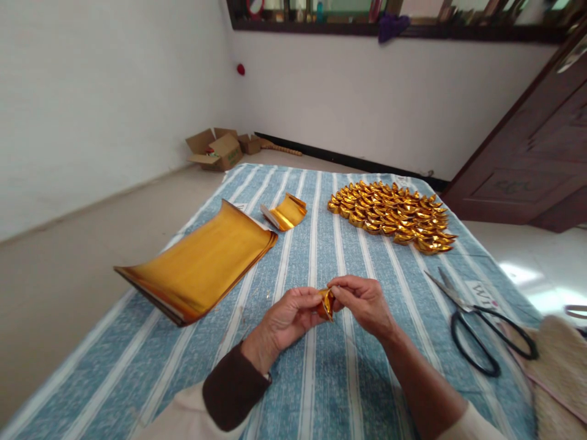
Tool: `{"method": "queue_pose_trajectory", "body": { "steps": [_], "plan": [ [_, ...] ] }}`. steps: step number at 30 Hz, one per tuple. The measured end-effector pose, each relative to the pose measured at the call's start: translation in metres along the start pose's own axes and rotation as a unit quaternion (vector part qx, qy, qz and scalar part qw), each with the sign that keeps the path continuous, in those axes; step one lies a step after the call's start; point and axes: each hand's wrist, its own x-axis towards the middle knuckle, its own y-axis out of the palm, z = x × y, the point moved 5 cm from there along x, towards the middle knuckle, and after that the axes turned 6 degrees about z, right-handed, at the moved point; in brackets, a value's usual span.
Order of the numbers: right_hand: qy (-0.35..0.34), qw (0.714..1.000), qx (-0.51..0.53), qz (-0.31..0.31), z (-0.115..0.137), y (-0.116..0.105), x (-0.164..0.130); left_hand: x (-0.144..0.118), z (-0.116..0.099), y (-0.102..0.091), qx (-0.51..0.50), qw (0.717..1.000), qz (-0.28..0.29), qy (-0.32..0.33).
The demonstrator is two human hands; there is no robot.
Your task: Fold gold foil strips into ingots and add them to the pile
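Between my two hands is a small piece of folded gold foil paper (326, 304), raised over the striped cloth. My left hand (293, 315) pinches its left side with thumb and fingers. The fingertips of my right hand (362, 299) are closed on its upper right edge. At the right back lie many folded gold paper ingots (385, 214), packed in close rows. A stack of large gold foil sheets (206, 263) with curled ends lies to the left. Behind it sits a smaller stack of curled gold foil pieces (288, 212).
Open scissors (468, 315) with black handles lie at the right on the blue and white striped tablecloth (321, 244). A beige fabric item (557, 360) is at the right edge. Cardboard boxes (220, 150) stand on the floor beyond; a brown door (527, 140) is at right.
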Motion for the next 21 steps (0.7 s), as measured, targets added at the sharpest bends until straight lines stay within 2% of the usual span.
{"method": "queue_pose_trajectory", "body": {
  "steps": [14, 21],
  "plan": [
    [-0.06, 0.991, -0.117, -0.019, 0.013, 0.002, -0.003, 0.002, 0.001, -0.002, 0.002, 1.0, -0.006, -0.003],
    [-0.057, 0.992, -0.114, -0.019, 0.008, 0.003, -0.002, 0.001, 0.001, -0.002, -0.013, 1.0, -0.009, 0.003]
  ]
}}
